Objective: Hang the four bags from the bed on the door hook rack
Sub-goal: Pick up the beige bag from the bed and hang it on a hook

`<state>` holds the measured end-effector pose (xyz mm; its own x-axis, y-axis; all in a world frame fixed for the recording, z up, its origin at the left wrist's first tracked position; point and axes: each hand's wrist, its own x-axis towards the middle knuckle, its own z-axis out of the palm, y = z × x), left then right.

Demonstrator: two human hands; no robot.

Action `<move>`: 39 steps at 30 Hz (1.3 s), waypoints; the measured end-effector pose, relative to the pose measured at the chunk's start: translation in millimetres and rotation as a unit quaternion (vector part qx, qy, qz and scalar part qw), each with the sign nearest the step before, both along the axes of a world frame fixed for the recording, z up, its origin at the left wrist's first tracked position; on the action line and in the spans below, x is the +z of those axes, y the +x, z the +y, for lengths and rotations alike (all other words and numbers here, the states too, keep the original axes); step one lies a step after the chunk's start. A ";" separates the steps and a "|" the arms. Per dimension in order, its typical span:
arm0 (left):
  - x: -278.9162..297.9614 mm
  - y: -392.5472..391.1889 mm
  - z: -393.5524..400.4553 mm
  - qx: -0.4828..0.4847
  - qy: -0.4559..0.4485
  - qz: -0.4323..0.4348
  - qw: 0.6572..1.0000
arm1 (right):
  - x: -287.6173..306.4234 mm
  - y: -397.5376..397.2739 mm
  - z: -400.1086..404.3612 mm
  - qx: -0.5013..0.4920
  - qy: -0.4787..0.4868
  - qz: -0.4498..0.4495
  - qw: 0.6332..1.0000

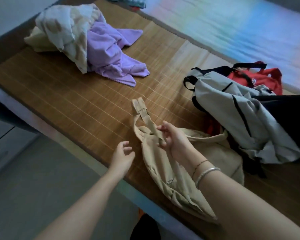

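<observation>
A beige cloth bag (164, 170) lies at the near edge of the bed, its strap (142, 110) stretched out over the bamboo mat (76, 97). My right hand (171, 137) is curled around that strap where it joins the bag. My left hand (123, 155) hovers just left of the bag, fingers apart, holding nothing. To the right lies a grey backpack (237, 115) with black trim, on top of a black bag (287, 118). A red bag (260, 80) shows behind them. The door hook rack is out of view.
A heap of cream bedding (62, 32) and a purple towel (111, 54) sits at the far left of the mat. A pale mattress (232, 26) runs along the far side. The grey floor (33, 161) lies below the bed's blue edge (151, 207).
</observation>
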<state>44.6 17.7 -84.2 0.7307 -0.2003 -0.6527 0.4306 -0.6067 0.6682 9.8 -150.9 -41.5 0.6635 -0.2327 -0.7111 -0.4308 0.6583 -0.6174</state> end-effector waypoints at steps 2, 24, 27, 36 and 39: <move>16.3 -3.1 -21.0 -0.014 -0.020 -0.022 0.999 | 35.5 -16.8 -21.3 0.059 -0.080 0.001 0.995; 154.5 -248.6 -123.9 -0.473 0.021 -0.228 0.851 | 268.3 -422.7 -74.8 -0.113 -0.185 -0.286 0.933; 177.0 -298.4 -123.3 -0.442 -0.094 -0.116 0.884 | 287.4 -481.1 -69.6 -0.197 -0.239 -0.266 0.913; 313.0 -470.4 -180.0 -0.549 -0.288 -0.111 0.777 | 327.3 -671.8 -61.1 -0.292 -0.482 -0.041 0.825; 361.8 -545.2 -202.7 -0.601 -0.316 -0.102 0.727 | 336.2 -731.4 -55.6 -0.290 -0.543 0.038 0.787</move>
